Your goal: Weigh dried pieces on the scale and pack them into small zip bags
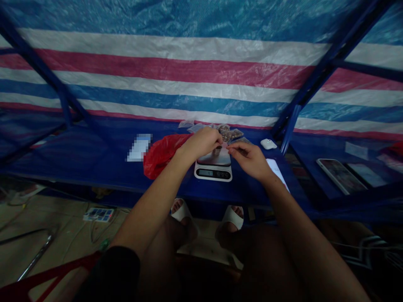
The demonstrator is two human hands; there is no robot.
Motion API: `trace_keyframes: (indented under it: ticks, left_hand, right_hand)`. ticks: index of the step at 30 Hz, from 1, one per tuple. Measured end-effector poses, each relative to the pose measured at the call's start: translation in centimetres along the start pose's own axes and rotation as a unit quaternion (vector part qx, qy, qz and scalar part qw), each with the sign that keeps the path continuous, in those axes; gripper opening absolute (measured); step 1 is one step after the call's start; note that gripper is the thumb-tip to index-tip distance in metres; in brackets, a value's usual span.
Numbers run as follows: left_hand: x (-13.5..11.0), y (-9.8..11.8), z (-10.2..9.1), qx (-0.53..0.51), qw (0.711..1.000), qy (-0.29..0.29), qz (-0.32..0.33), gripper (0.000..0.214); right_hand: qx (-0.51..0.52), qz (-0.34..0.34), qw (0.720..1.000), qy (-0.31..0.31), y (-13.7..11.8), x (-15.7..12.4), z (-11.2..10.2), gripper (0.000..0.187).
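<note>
A small digital scale point(213, 171) sits on the blue shelf point(94, 163) in front of me, its display facing me. My left hand point(201, 141) hovers over the scale's platform, fingers curled in a pinch on something too small to name. My right hand point(250, 159) is just to the right of the platform, thumb and fingers pinched together toward the left hand. Several small clear bags point(229, 133) with dark contents lie just behind the scale.
A red plastic bag point(159, 155) lies left of the scale. A white earbud case point(268, 144) and a white phone point(277, 170) lie to the right, another phone point(336, 174) farther right. Blue frame posts point(291, 121) flank the shelf. A striped tarp hangs behind.
</note>
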State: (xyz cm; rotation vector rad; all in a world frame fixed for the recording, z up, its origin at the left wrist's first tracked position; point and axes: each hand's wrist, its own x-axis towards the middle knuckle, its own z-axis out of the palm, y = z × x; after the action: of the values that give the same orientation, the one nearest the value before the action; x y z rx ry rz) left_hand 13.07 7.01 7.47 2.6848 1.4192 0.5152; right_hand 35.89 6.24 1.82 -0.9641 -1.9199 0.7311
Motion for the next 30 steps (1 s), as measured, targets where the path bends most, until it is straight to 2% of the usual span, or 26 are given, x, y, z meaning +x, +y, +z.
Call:
trace_keyframes:
  ticks: [6, 10, 13, 17, 20, 22, 27, 28, 30]
  left_hand:
    - [0.1, -0.1, 0.0, -0.03, 0.999, 0.021, 0.01, 0.018]
    - [0.1, 0.0, 0.4, -0.056, 0.996, 0.069, 0.015, 0.015]
    - [0.0, 0.0, 0.6, -0.071, 0.994, 0.084, 0.016, 0.012]
    - [-0.6, 0.0, -0.1, -0.065, 0.993, 0.103, 0.005, 0.016]
    - [-1.8, -0.1, -1.7, -0.058, 0.99, 0.128, -0.03, 0.02]
    - [-3.2, -0.6, -2.9, -0.059, 0.989, 0.119, -0.061, 0.02]
    - [-6.9, -2.8, -4.7, -0.038, 0.977, 0.003, -0.209, 0.016]
    - [-7.5, -3.2, -4.8, -0.029, 0.974, 0.006, -0.224, 0.017]
    - [-8.3, -3.9, -4.8, -0.024, 0.97, 0.046, -0.238, 0.023]
  right_hand:
    - [0.005, 0.0, 1.0, 0.0, 0.1, 0.0, -0.1, 0.028]
    - [-0.002, 0.006, 1.0, 0.002, 0.1, 0.0, -0.1, 0.031]
    - [-0.004, 0.01, 1.0, -0.002, -0.1, 0.0, -0.1, 0.03]
    - [-0.007, 0.005, 1.0, -0.002, -0.3, -0.1, -0.2, 0.029]
    - [-0.006, 0.004, 1.0, 0.0, -0.2, -0.1, -0.1, 0.029]
    - [0.001, 0.007, 1.0, 0.0, -0.2, -0.1, -0.1, 0.029]
    - [0.0, 0.008, 1.0, -0.003, -0.3, -0.2, -0.1, 0.028]
    - [-0.007, 0.008, 1.0, -0.003, -0.3, -0.2, -0.1, 0.027]
    - [-0.016, 0.008, 1.0, -0.002, -0.3, -0.3, -0.1, 0.027]
